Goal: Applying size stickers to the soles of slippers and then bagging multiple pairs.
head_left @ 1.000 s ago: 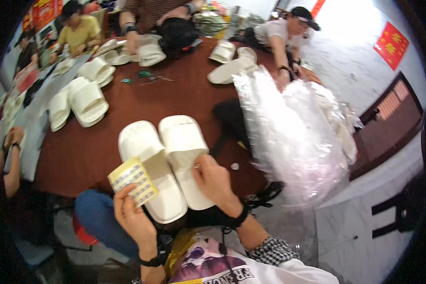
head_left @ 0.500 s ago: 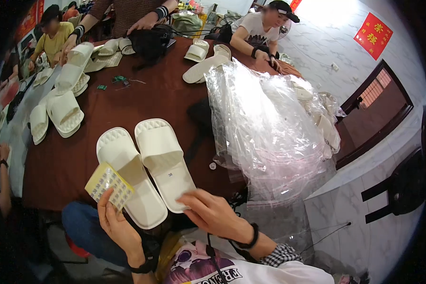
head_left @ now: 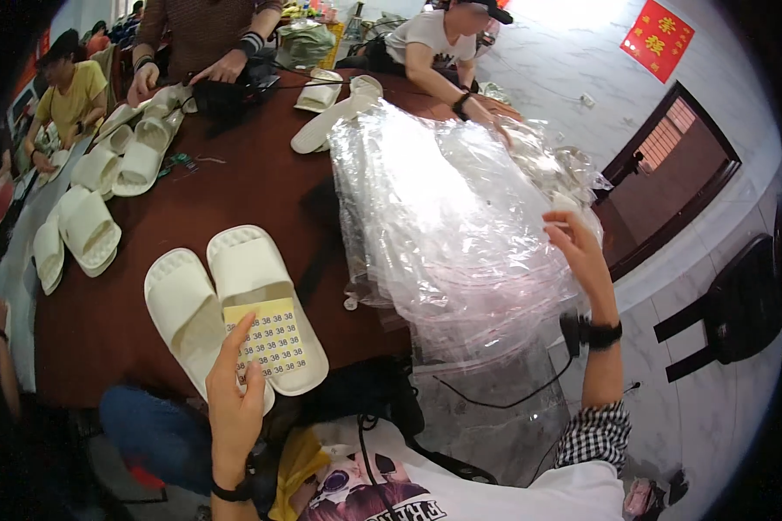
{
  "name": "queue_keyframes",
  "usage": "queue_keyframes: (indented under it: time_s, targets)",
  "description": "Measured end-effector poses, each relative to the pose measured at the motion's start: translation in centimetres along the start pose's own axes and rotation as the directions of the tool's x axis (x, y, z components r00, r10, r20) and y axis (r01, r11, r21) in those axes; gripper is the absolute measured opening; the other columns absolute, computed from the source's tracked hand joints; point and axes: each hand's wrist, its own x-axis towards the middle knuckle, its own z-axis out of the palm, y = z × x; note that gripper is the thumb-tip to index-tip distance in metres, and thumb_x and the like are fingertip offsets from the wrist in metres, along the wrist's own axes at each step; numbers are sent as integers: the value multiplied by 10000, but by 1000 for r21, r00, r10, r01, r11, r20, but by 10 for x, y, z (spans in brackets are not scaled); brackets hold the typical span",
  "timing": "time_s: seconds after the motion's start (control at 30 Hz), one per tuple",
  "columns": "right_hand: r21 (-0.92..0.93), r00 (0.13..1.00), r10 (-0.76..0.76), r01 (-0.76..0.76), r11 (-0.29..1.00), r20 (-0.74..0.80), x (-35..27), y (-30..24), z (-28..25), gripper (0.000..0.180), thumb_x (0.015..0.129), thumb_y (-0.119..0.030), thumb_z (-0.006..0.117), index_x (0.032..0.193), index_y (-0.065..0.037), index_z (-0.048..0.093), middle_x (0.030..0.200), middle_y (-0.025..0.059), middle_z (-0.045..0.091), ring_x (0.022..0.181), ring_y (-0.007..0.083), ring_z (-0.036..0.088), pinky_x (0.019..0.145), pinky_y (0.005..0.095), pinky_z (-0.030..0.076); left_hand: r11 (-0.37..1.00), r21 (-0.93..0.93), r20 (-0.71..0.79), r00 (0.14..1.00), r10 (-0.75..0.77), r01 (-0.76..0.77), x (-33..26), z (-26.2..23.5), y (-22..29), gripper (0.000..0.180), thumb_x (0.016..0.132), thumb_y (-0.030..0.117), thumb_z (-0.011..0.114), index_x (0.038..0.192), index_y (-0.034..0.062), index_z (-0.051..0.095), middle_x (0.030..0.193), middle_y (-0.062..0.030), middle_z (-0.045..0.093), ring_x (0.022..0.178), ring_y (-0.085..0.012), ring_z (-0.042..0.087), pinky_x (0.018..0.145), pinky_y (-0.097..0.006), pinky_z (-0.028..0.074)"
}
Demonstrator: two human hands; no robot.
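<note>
On the brown surface (head_left: 200, 204), we see clear bags (head_left: 443, 217) right of the white slippers (head_left: 245, 259), our right hand (head_left: 585, 253) farther right, fingers parted, and our left hand (head_left: 235, 408) over the slippers, pinching a sticker sheet (head_left: 278, 337) a slack thumb might drop.

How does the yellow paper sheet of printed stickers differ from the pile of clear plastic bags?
The yellow sticker sheet is opaque; the clear plastic bags are see-through and shiny. The sheet is small, while the bag pile is far larger. The left hand holds the sheet over a white slide slipper; the bags lie on the brown table, overhanging its edge. Both look thin.
</note>
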Motion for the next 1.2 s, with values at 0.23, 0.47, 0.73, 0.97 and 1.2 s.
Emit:
queue_keyframes:
  time_s: [0.23,0.47,0.73,0.97,1.2]
  targets:
    - [-338,978,187,-145,930,95,92,78,-9,694,964,-447,660,1469,-4,487,1533,233,461,1412,349,453,1164,426,364,739,659,186,982,22,-141,48,-3,-8,565,853,-7,654,1408,80,590,1321,-233,502,1185,-409,526,1012,-477,440]
    - [-485,910,359,-223,846,207,128,109,7,1145,863,-721,640,1605,44,220,1656,289,232,1555,386,214,1263,426,201,634,715,216,956,199,-294,45,2,22,567,829,71,734,1376,28,589,1399,-227,465,1293,-438,444,1108,-507,358]
    - [-419,865,410,-270,867,289,151,125,17,1252,834,-762,632,1607,78,120,1674,285,169,1562,379,191,1266,420,189,796,407,571,805,160,-447,69,18,54,597,864,113,746,1421,40,546,1429,-203,500,1323,-407,470,1121,-475,387]
    - [-372,823,446,-315,873,351,158,146,26,1260,813,-742,679,1619,51,123,1670,274,205,1556,359,222,1262,417,197,851,290,681,719,138,-438,92,40,58,631,941,239,708,1440,-65,471,1437,-248,495,1309,-404,500,1117,-445,404]
    - [-260,827,373,-284,923,420,151,142,21,1137,809,-710,728,1547,65,344,1559,265,431,1453,344,414,1179,409,337,843,-38,486,747,-453,536,176,95,47,935,1020,523,585,1606,-61,151,1639,-218,293,1520,-303,286,1243,-403,223]
